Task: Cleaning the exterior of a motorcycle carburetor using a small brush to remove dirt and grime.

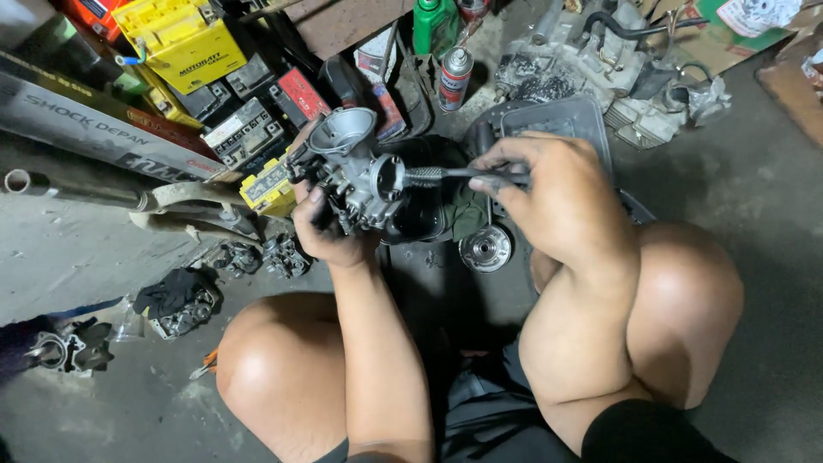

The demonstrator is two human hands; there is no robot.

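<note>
Batteries [184, 51], yellow and dark, crowd the upper left of the frame beside a long printed box [94, 129], and small engine parts [180, 300] lie on the grey floor [763, 189] at lower left. Just left of centre, your left hand [330, 231] is wrapped from below around a metal carburetor [356, 176], fingers closed on its body with the round open mouth tilted up and away. At centre, a dark-handled tool [454, 176] runs level from its side into your right hand [549, 197], which is curled tight over the handle. Judging from this, keep the carburetor braced firm in the left palm, hold the tool square to the fitting, and turn with steady pressure so the tip does not slip. A spray can [455, 77] stands at upper centre, an engine casing [591, 69] at upper right, and a round metal part [485, 249] lies on the floor below your right hand. Where the tool's tip meets the carburetor is hidden, so its kind cannot be told; the objects along the top edge are cut off.
</note>
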